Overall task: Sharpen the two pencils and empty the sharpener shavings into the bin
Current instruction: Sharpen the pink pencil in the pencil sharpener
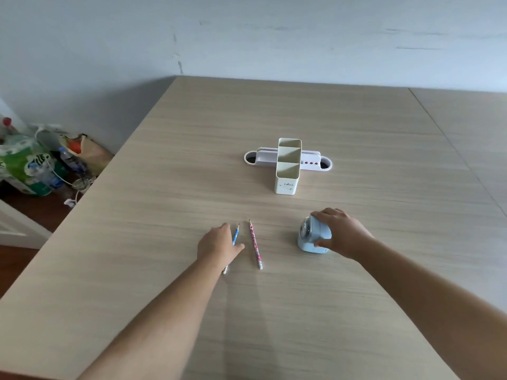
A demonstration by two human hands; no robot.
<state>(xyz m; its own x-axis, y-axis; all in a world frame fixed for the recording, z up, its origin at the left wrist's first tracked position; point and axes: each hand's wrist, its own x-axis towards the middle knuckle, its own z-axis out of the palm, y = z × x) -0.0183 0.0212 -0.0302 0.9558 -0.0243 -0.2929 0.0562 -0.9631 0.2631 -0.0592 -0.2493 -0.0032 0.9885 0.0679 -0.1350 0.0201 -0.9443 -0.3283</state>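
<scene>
Two pencils lie side by side on the wooden table [164, 215], tips pointing away from me. The blue pencil [236, 233] is partly under my left hand [216, 245], whose fingers rest on its middle; its white end shows below the hand. The pink pencil [255, 244] lies free just to the right, untouched. A light blue desktop sharpener [311, 238] stands further right, and my right hand [340, 231] wraps over its top and right side. No bin can be picked out for certain.
A cream pen holder [286, 171] with three compartments stands mid-table in front of a white cable tray [315, 160] set into the top. Bags and bottles [41, 163] crowd the floor at the left, past the table's left edge.
</scene>
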